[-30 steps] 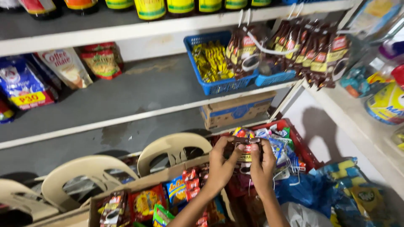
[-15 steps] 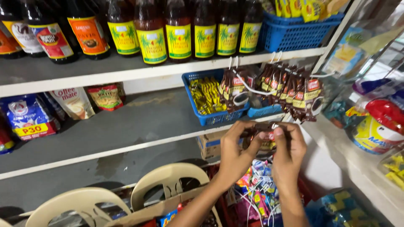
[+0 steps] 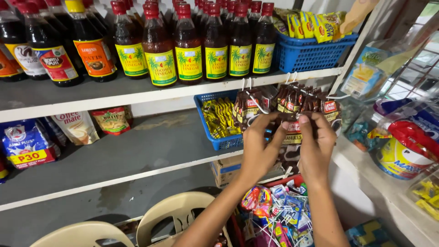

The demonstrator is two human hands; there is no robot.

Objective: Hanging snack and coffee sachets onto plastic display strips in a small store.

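Both hands raised at the hanging rack – left hand (image 3: 258, 151) and right hand (image 3: 315, 146) pinch a strip of dark sachets (image 3: 292, 132), held against the hung strips (image 3: 292, 100) – apparently not yet hooked.

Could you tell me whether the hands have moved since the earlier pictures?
Yes. Both hands rose from the red basket to the hanging sachets under the bottle shelf.

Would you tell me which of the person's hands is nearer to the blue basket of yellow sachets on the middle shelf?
Left. The left hand is just right of the blue basket; the right hand is farther right.
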